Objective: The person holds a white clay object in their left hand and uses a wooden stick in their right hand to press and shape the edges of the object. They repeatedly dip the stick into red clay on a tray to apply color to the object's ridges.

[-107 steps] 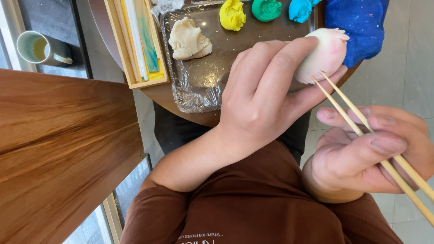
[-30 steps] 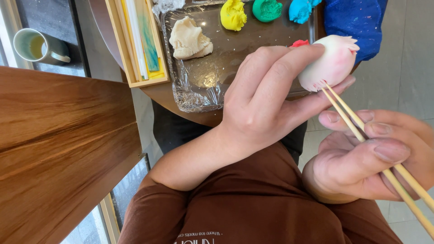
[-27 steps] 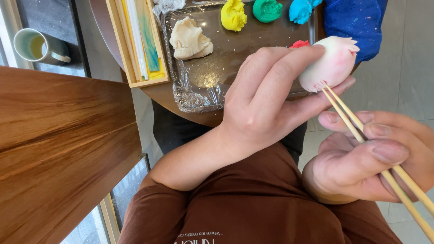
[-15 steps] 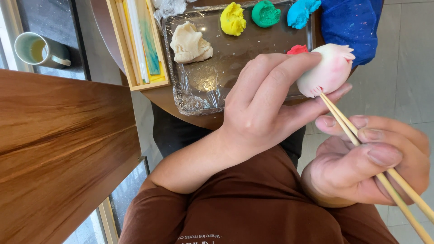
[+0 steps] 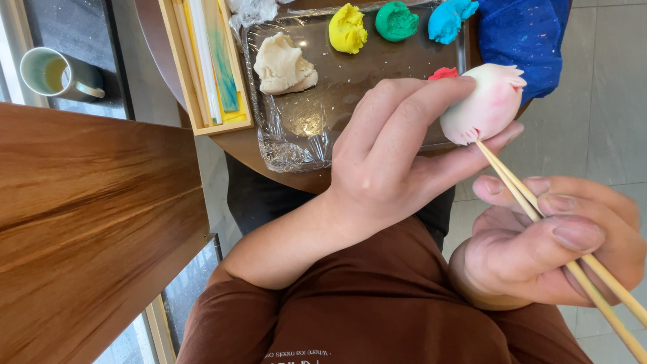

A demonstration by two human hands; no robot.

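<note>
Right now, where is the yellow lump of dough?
In the head view, the yellow dough lump sits at the far edge of the film-wrapped tray, between the beige dough on its left and the green lump.

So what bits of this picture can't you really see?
- Head view: the chopsticks run off the bottom right edge, so their far ends are cut off.
- The red lump is mostly hidden behind the left hand.
- The underside of the white dough ball is hidden by that hand's fingers.
- The right hand has its palm turned away.
</note>
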